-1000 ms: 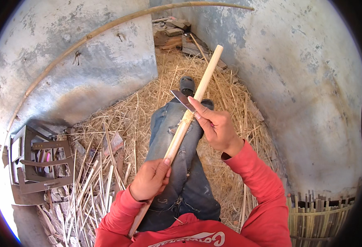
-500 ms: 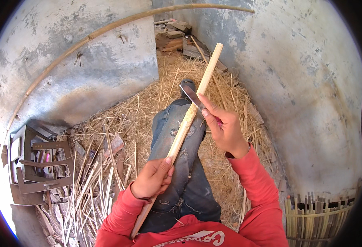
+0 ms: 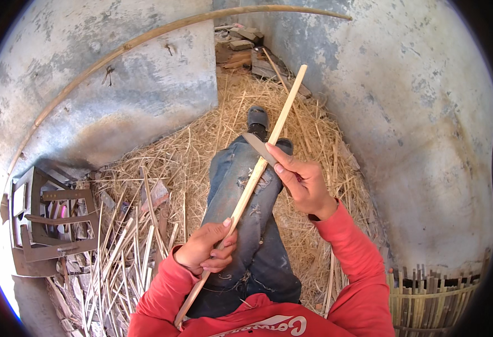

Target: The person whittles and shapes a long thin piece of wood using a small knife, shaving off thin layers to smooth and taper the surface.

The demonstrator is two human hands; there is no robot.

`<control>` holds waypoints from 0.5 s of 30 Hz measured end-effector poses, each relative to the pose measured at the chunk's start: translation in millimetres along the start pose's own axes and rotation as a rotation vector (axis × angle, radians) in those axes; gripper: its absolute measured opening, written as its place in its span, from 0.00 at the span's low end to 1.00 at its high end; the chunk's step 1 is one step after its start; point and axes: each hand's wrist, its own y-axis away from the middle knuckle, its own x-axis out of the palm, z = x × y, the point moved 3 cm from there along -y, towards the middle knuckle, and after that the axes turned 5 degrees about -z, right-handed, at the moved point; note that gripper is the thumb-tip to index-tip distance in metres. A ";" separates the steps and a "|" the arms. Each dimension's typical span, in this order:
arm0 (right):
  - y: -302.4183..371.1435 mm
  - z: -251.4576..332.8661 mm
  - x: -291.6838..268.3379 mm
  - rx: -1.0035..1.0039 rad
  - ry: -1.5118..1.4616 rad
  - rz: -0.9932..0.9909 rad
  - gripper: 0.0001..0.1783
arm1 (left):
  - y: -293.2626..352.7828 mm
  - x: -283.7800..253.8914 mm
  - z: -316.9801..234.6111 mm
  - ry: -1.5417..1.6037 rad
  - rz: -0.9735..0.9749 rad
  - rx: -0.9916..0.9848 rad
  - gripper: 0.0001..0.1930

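Observation:
A long pale bamboo strip (image 3: 253,178) slants across my thigh, its far end up and to the right, its near end beside my left forearm. My left hand (image 3: 209,247) is closed round its lower part, thumb on top. In my right hand (image 3: 303,181) is a knife (image 3: 256,144), its blade lying across the strip above my knee and its tip pointing up and left. The fingers hide the knife's handle. Ripped blue jeans (image 3: 238,194) are under the strip.
Straw and shavings (image 3: 313,140) cover the floor. Several split strips (image 3: 128,258) lie at lower left beside a dark metal frame (image 3: 55,224). A bent pole (image 3: 145,38) leans along the wall (image 3: 414,123). A slatted bamboo basket (image 3: 431,303) stands at lower right.
The bamboo strip has been turned and now shows a narrower side. The knife has slid a little down along it, its blade turned flatter. My left-hand fingers have shifted on the strip.

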 end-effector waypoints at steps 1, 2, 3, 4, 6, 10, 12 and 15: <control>-0.8 0.5 -0.2 -0.011 -0.009 0.018 0.22 | 0.9 -0.7 0.9 0.021 0.021 -0.008 0.25; -1.5 1.4 -1.5 -0.020 -0.013 0.035 0.22 | 0.5 -0.8 2.3 0.043 0.047 -0.017 0.25; -2.2 2.2 -3.1 -0.030 -0.018 0.053 0.22 | 0.0 -1.1 3.9 0.065 0.072 -0.026 0.25; -3.0 1.8 -5.6 -0.023 -0.048 0.115 0.22 | -0.5 -2.4 6.6 0.106 0.103 -0.045 0.25; -6.7 5.3 -7.9 -0.012 -0.115 0.235 0.22 | -0.4 -6.1 9.9 0.181 0.158 -0.082 0.25; -4.7 29.6 1.8 0.021 -0.035 0.462 0.23 | -2.4 -11.7 4.1 0.236 0.178 -0.038 0.25; -8.6 31.5 -13.9 0.024 0.037 0.157 0.21 | -4.0 -8.4 2.7 0.224 0.182 -0.039 0.25; -10.1 38.4 -32.5 0.097 0.091 -0.074 0.15 | -1.4 -4.4 2.1 0.183 0.140 -0.035 0.25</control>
